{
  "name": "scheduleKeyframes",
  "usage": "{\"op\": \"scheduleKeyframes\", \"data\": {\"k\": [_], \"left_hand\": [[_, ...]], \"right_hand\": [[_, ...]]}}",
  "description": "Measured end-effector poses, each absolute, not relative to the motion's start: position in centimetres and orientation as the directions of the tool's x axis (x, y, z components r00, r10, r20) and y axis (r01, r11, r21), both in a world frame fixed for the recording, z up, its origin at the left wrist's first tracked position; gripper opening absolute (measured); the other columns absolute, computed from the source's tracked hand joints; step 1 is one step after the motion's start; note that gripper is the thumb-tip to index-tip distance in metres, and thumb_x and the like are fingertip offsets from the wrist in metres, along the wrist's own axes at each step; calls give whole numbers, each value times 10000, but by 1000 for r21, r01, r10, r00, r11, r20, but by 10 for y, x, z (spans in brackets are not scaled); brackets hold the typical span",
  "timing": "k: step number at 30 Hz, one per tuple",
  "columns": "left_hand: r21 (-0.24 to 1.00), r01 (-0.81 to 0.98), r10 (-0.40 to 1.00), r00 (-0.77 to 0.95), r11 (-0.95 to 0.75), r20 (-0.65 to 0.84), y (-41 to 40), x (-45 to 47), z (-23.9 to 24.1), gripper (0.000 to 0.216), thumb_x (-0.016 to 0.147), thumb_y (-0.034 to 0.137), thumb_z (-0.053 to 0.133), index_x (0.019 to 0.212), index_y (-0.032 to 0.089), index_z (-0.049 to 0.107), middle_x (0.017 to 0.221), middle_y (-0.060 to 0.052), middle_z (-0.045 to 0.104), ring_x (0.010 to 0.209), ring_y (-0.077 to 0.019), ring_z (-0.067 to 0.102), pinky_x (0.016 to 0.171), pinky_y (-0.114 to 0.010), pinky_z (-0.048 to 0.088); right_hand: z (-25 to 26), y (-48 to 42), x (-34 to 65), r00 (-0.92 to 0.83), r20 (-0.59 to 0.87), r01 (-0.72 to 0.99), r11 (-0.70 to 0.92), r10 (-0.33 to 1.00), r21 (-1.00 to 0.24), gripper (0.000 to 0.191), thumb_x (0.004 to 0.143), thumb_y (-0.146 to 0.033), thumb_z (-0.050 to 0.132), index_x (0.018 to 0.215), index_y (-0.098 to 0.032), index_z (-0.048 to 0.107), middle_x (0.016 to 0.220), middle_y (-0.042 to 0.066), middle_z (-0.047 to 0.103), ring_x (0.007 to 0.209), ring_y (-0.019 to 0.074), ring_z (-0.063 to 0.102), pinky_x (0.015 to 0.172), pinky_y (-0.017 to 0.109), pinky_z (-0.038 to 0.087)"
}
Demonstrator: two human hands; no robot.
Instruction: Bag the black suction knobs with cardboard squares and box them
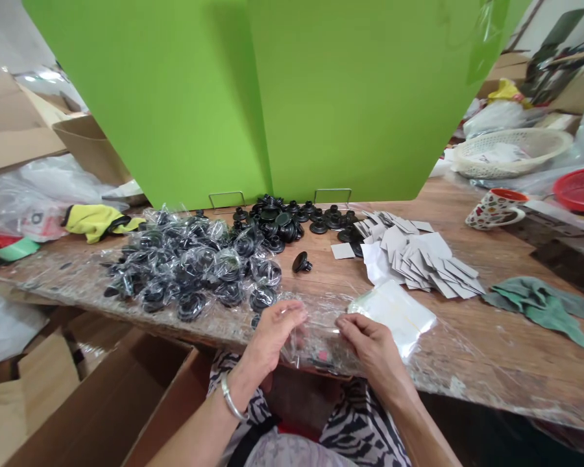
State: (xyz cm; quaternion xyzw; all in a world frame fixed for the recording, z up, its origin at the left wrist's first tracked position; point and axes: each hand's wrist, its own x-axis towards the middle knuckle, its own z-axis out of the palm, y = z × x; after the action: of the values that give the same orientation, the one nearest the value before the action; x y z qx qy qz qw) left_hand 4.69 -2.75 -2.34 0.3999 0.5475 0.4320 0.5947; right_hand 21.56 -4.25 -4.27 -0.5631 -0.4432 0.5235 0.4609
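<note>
Between my two hands a clear plastic bag point(316, 331) is stretched at the table's front edge. My left hand point(277, 327) pinches its left side, thumb and fingers together. On its right side, my right hand point(367, 337) grips the film between thumb and forefinger. A stack of clear bags point(394, 311) lies just beyond my right hand. One bare black round knob-like part point(302, 262) rests on its side past the bag. To the left is a heap of black parts wrapped in clear plastic point(194, 259). Loose black parts point(282, 224) are piled behind.
Grey-white card squares point(418, 253) are heaped at the right, near a green cloth point(540, 305) and a patterned mug point(494, 209). Tall green panels point(272, 97) stand across the back. A cardboard box point(111, 395) sits below the table's left front edge.
</note>
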Motion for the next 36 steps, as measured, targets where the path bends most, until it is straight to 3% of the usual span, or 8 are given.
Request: {"op": "scheduleKeyframes", "data": {"k": [4,12,16,21,26,29,33,36], "left_hand": [[929,336,941,-236,-156,243,-38,47,-21,180,629,282,640,762,164,612,711,-2,555,665,-116,502,642,-237,419],[957,-39,953,117,286,-280,-42,65,-37,265,682,379,573,583,178,431,475,71,393,417,-66,348,389,-185,274],[932,344,976,133,116,-170,-37,57,-33,228,673,268,564,522,177,419,453,65,376,437,-78,357,441,-204,293],[655,682,913,46,-325,406,-39,59,-37,226,665,52,441,827,176,539,750,-22,543,689,-146,522,642,-258,407],[752,626,964,-4,-206,267,-29,64,-41,162,701,80,435,629,179,542,565,19,527,510,-103,468,532,-211,363],[845,526,989,-44,-96,140,-22,66,-34,140,680,105,460,612,174,562,551,25,548,503,-99,480,535,-206,368],[889,451,985,-106,-72,133,-15,59,-34,134,692,145,462,618,169,571,560,29,541,514,-95,472,527,-196,360],[855,510,963,-169,-98,211,-11,45,-45,156,706,143,446,622,171,573,556,33,509,520,-93,437,529,-199,333]], "right_hand": [[-43,-45,207,168,-165,20,-170,972,-985,346,604,-485,651,575,-164,527,441,-74,373,419,63,266,400,210,195],[-43,-52,186,-39,-106,77,-103,994,-992,266,626,-420,630,604,-167,551,539,-26,513,513,103,421,482,221,333],[-40,-45,203,44,-211,-28,-210,977,-977,317,580,-465,658,600,-180,521,418,-71,425,383,70,328,375,197,236],[-45,-39,208,-8,-190,-11,-190,982,-982,337,601,-486,647,599,-183,500,413,-83,387,359,61,307,359,199,228],[-37,-39,211,128,108,333,60,986,-941,288,727,-471,535,768,-187,565,652,8,557,543,142,499,488,262,394],[-30,-49,205,-92,431,653,381,898,-654,237,839,-378,439,901,-203,587,901,65,598,811,184,546,694,297,430],[-36,-61,191,-376,395,808,505,839,-303,178,839,-215,443,763,-190,602,705,42,597,678,168,534,623,273,391],[-43,-48,190,-372,236,744,440,898,-504,212,851,-241,431,782,-193,625,678,12,610,633,150,551,586,240,388]]}}
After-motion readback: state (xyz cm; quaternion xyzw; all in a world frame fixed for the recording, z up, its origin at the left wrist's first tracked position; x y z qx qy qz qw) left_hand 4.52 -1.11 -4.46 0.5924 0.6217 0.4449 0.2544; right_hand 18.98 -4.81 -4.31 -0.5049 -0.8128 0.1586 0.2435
